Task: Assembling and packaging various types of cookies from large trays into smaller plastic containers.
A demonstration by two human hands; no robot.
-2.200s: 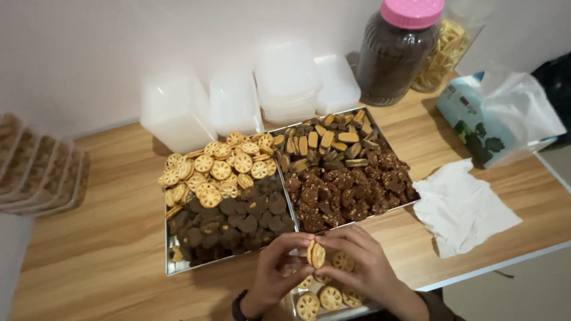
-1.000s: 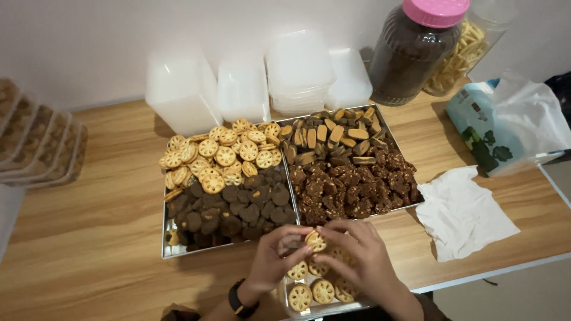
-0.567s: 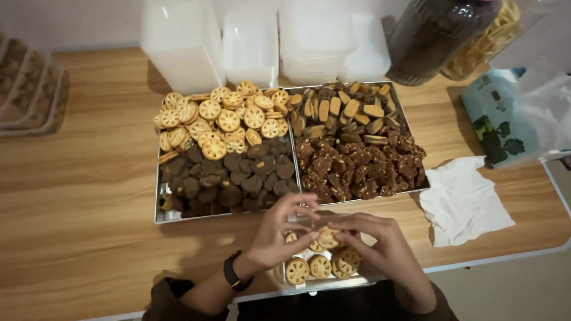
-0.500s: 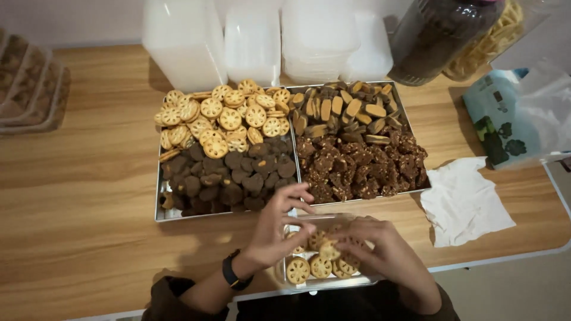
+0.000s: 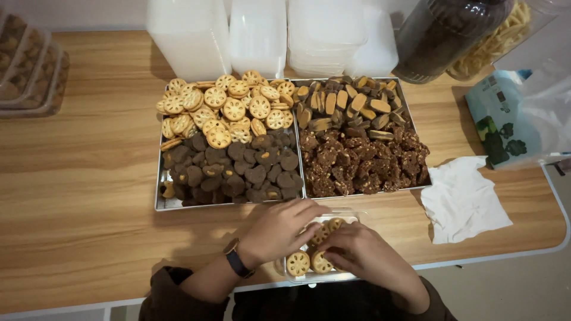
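Both my hands rest over a small clear plastic box (image 5: 351, 213) at the table's front edge. Several round yellow patterned cookies (image 5: 298, 263) lie inside it. My left hand (image 5: 279, 229), with a dark watch on the wrist, covers the box's left part, fingers pressed on the cookies. My right hand (image 5: 360, 255) lies over its right part, fingertips touching a cookie. Just beyond stand two metal trays: the left tray (image 5: 158, 199) holds yellow round cookies (image 5: 229, 110) and dark brown cookies (image 5: 238, 169); the right tray (image 5: 397, 86) holds tan-topped pieces and dark crumbly chocolate clusters (image 5: 363, 157).
Stacks of empty clear plastic boxes (image 5: 262, 32) stand behind the trays. A dark jar (image 5: 443, 35) and a jar of yellow snacks (image 5: 496, 41) sit at back right. A white tissue (image 5: 464, 199) and plastic bag (image 5: 514, 116) lie right. Filled boxes (image 5: 27, 71) stand far left.
My hands have lowered the upright yellow cookie into the small box and now lie flat over it. The view has tilted down toward the table edge.
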